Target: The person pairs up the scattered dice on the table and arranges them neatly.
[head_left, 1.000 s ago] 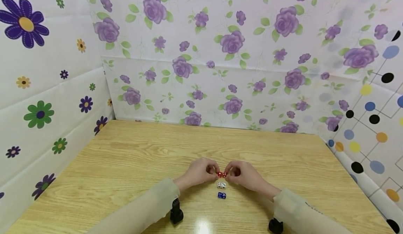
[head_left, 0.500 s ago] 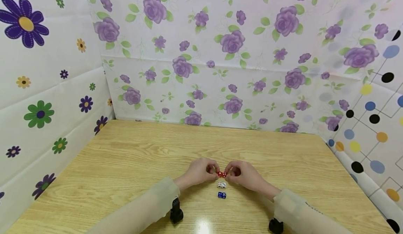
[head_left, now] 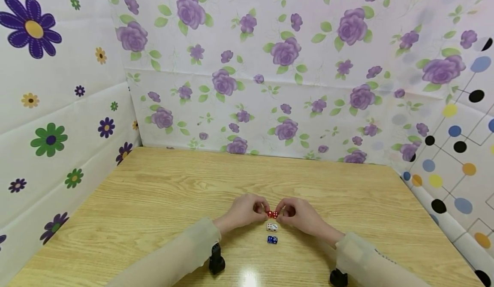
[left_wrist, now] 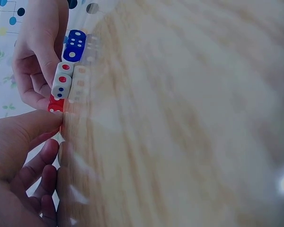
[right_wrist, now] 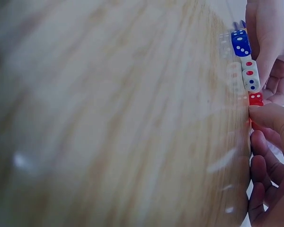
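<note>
Two small red dice sit side by side on the wooden table. My left hand pinches the left red die between thumb and forefinger. From the other side, the thumb and forefinger of my right hand pinch the right red die. Nearer to me lies a pair of white dice with red and dark blue pips, and nearer still a pair of blue dice. The three pairs form short rows, one behind another. In both wrist views, fingertips partly cover the red dice.
The wood-grain table extends around the dice on all sides. A purple-rose cloth hangs behind it, a daisy-print cloth at the left and a dotted cloth at the right. Black wrist cameras hang below the sleeves.
</note>
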{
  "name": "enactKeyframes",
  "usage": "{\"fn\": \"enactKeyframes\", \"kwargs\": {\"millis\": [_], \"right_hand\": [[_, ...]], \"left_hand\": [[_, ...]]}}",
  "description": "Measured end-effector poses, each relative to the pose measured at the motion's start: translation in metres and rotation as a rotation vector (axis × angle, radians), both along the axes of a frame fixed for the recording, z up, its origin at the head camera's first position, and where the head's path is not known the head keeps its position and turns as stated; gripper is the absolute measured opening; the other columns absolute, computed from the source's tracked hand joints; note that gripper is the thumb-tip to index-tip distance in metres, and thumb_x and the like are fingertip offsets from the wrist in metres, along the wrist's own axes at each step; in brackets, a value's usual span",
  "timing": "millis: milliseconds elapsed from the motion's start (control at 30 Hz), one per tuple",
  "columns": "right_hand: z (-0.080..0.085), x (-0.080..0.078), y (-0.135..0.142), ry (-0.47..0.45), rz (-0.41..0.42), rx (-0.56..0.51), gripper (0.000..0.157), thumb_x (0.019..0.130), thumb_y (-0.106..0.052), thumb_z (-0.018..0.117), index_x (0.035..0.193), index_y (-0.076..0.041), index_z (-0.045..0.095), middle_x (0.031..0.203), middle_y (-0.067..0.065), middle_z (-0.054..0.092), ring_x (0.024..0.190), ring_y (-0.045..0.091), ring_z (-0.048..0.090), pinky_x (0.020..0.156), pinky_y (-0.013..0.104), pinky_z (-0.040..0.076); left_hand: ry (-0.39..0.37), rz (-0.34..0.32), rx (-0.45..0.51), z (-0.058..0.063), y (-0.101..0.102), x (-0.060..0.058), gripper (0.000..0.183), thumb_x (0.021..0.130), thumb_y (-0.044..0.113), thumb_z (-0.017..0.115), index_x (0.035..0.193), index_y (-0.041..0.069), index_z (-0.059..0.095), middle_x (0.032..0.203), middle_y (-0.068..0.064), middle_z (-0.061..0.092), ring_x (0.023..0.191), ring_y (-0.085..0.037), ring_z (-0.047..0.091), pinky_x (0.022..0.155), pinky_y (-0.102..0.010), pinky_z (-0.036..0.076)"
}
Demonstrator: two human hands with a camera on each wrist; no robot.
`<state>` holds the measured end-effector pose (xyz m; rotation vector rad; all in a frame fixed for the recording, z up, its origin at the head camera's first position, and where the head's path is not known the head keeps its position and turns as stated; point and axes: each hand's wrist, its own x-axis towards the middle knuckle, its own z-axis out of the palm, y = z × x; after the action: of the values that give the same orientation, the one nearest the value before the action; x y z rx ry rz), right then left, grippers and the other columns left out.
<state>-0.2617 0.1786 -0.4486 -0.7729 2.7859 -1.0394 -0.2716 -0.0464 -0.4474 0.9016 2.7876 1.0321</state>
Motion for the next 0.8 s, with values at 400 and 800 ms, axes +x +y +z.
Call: {"fn": "enactKeyframes", "kwargs": {"millis": [400, 800], "right_hand": [[-0.0015, -0.0012, 0.0003, -0.004, 0.001, -0.004, 0.008, 0.087, -0.018, 0.075, 0.09, -0.022, 0.07, 0.069, -0.006, 0.06, 0.058, 0.003, 0.049, 0.054, 0.019, 0.039], [-0.0012, -0.0002, 0.0004, -0.002, 0.002, -0.014, 0.008, 0.086, -0.017, 0.075, 0.091, -0.022, 0.07, 0.069, -0.005, 0.06, 0.058, 0.003, 0.049, 0.054, 0.019, 0.04]], "left_hand": [[-0.021, -0.003, 0.012, 0.0007, -0.0003, 0.0001, 0.008, 0.086, 0.019, 0.077, 0.091, 0.019, 0.072, 0.069, 0.008, 0.062, 0.059, 0.0, 0.049, 0.063, -0.02, 0.039], [-0.034, 0.005, 0.012, 0.0025, 0.0005, 0.0008, 0.009, 0.085, 0.019, 0.078, 0.09, 0.019, 0.071, 0.07, 0.008, 0.062, 0.06, 0.0, 0.049, 0.064, -0.021, 0.039]]}}
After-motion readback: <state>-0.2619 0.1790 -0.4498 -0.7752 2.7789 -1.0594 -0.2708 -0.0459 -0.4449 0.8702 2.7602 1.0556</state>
